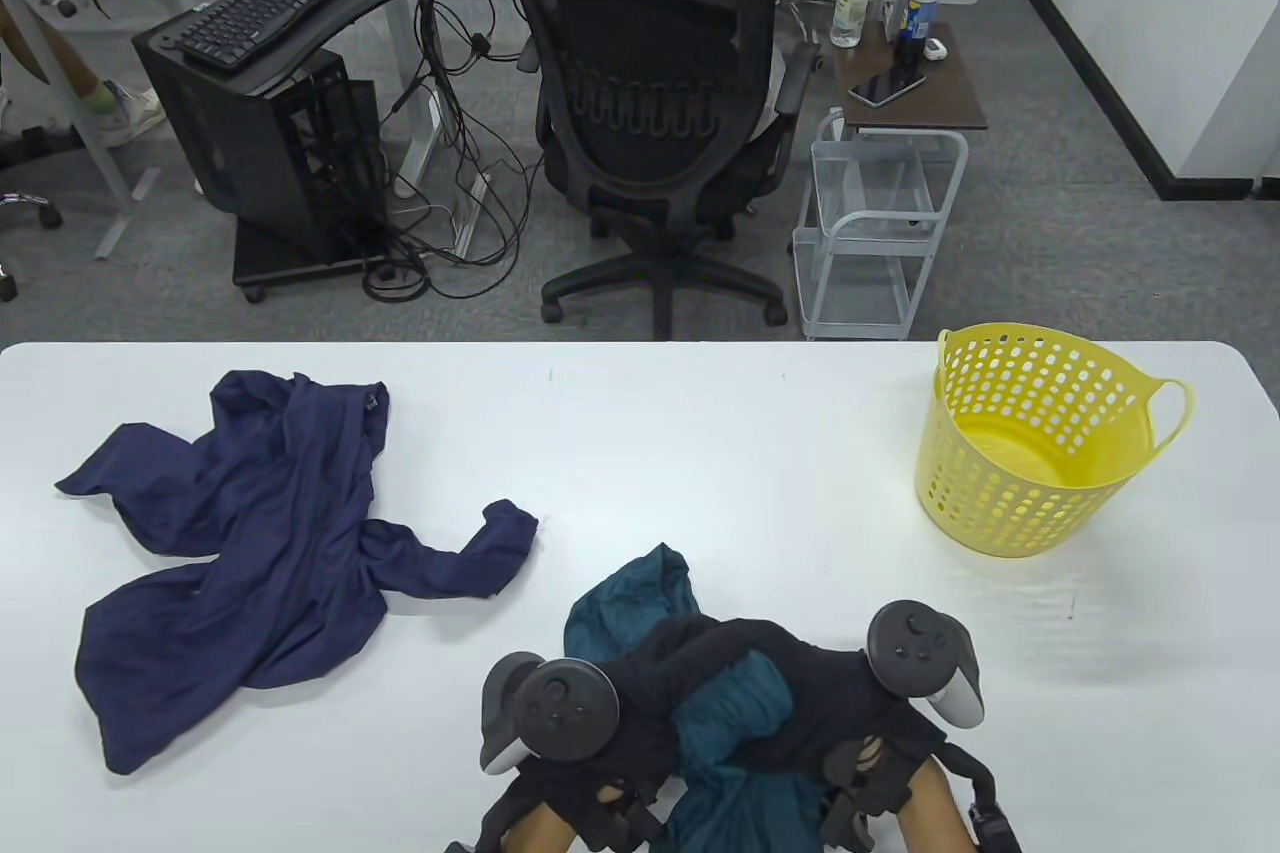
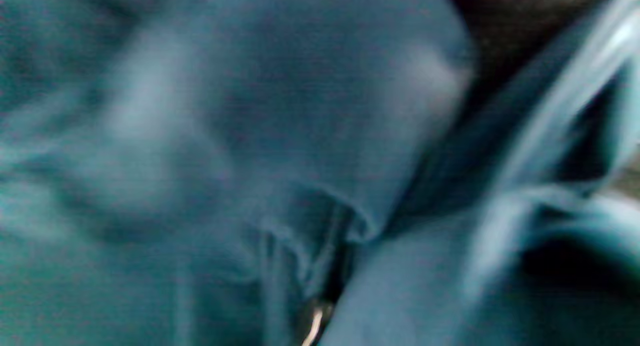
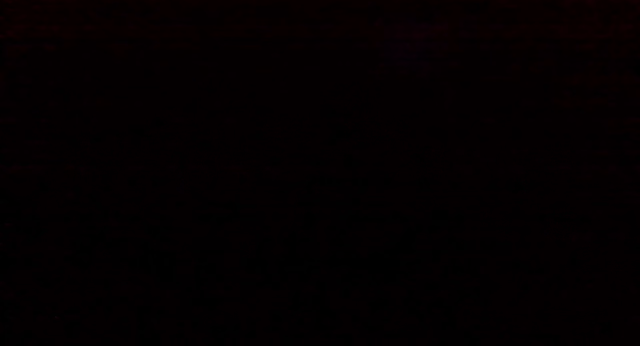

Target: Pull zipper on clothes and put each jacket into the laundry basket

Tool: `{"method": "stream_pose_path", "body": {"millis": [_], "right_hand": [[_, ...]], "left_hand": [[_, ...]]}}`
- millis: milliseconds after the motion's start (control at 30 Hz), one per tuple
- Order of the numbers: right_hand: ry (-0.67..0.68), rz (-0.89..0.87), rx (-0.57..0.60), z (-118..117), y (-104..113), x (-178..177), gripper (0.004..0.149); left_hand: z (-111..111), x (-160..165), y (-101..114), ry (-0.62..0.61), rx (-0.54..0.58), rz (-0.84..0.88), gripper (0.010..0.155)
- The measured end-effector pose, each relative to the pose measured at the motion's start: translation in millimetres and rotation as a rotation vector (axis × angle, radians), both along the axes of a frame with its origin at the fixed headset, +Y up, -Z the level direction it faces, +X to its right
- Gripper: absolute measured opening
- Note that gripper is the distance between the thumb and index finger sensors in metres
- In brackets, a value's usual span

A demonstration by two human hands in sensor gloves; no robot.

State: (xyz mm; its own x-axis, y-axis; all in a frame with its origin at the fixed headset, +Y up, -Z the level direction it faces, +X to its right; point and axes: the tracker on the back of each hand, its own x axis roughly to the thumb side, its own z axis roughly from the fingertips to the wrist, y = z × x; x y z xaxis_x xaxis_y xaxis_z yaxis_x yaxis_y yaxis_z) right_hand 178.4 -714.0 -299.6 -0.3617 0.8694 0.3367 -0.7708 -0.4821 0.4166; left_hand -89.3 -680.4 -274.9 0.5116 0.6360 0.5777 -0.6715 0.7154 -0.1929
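A teal jacket [image 1: 640,603] lies bunched at the table's near edge, between my two hands. My left hand [image 1: 670,658] curls its black-gloved fingers over the top of the bundle. My right hand [image 1: 835,698] grips the cloth from the right side. Blurred teal fabric [image 2: 250,135] fills the left wrist view, with a metal zipper pull [image 2: 315,323] at the bottom. The right wrist view is fully dark. A navy jacket [image 1: 250,543] lies spread and crumpled on the left of the table. The yellow laundry basket [image 1: 1000,493] stands upright at the right, with nothing in it.
The white table [image 1: 700,453] has bare surface between the jackets and the basket. Beyond its far edge stand a black office chair [image 1: 660,113], a wire side cart [image 1: 880,223] and a computer stand with a keyboard [image 1: 270,3].
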Motion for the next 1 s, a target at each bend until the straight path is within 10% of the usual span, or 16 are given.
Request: {"method": "stream_pose_path", "body": {"millis": [133,367,567,800,1000], "right_hand": [[-0.024,-0.157,-0.02,-5,0,28,0.082],[0.239,-0.525,-0.079,1,10,13,0.081],[0.4,-0.764,-0.093,8,21,9,0.085],[-0.039,-0.744,0.025,2,16,72,0.075],[-0.483,-0.347,0.265,12,21,76,0.071]], "left_hand": [[-15,-32,-6,0.05,-0.064,0.052,0.087],[-29,-7,-51,-0.285,-0.474,-0.062,0.099],[-21,25,-74,-0.394,-0.613,-0.346,0.057],[-33,10,-78,-0.269,-0.697,-0.014,0.044],[-22,15,-73,-0.186,-0.945,0.457,0.059]]}}
